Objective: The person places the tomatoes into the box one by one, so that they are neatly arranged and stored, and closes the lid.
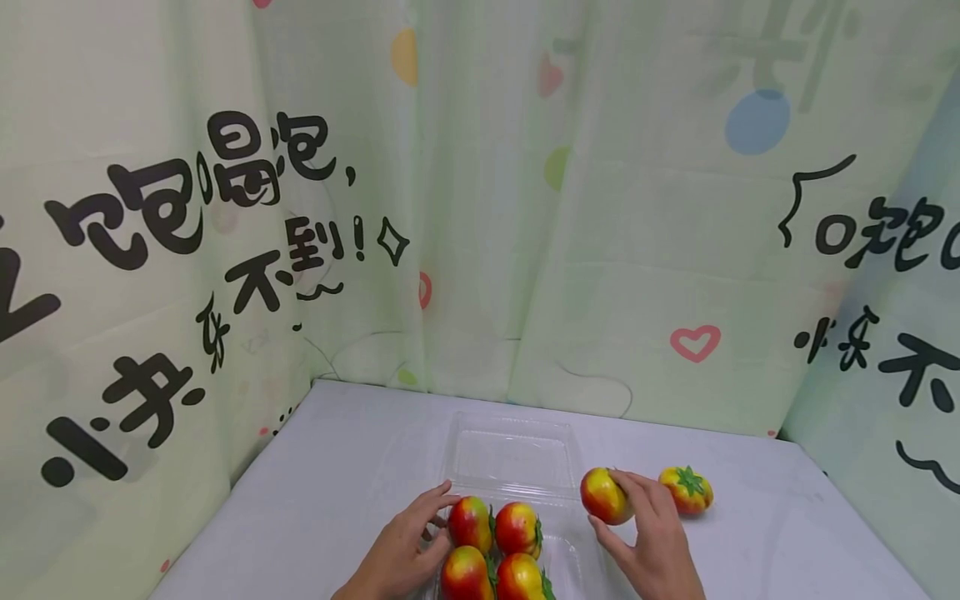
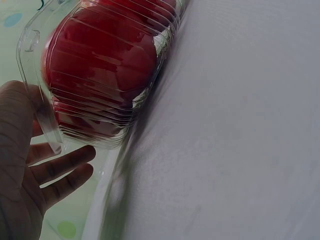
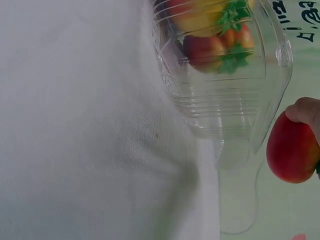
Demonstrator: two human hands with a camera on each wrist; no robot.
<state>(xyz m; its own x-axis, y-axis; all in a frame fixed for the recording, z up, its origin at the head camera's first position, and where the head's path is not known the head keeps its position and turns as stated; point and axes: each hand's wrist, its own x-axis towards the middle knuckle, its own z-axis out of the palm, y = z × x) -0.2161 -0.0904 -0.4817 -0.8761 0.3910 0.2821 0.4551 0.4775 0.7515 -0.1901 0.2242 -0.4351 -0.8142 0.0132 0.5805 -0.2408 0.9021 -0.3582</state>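
Observation:
A clear plastic clamshell box (image 1: pixel 573 554) stands on the table with its lid (image 1: pixel 513 454) folded back. Several red-and-yellow fruits with green leafy caps sit in its left part, among them one fruit (image 1: pixel 517 529). My left hand (image 1: pixel 408 542) rests at the box's left edge, its fingers fairly straight beside the rim (image 2: pixel 37 75). Thumb and fingers of my right hand (image 1: pixel 652 533) hold another such fruit (image 1: pixel 604 496) above the box's right side. In the right wrist view that held fruit (image 3: pixel 292 150) hangs apart from the box wall.
One more fruit (image 1: pixel 686 490) lies on the white table (image 1: pixel 315 483), right of the box and behind my right hand. A pale green printed curtain (image 1: pixel 480 208) closes off the back and both sides.

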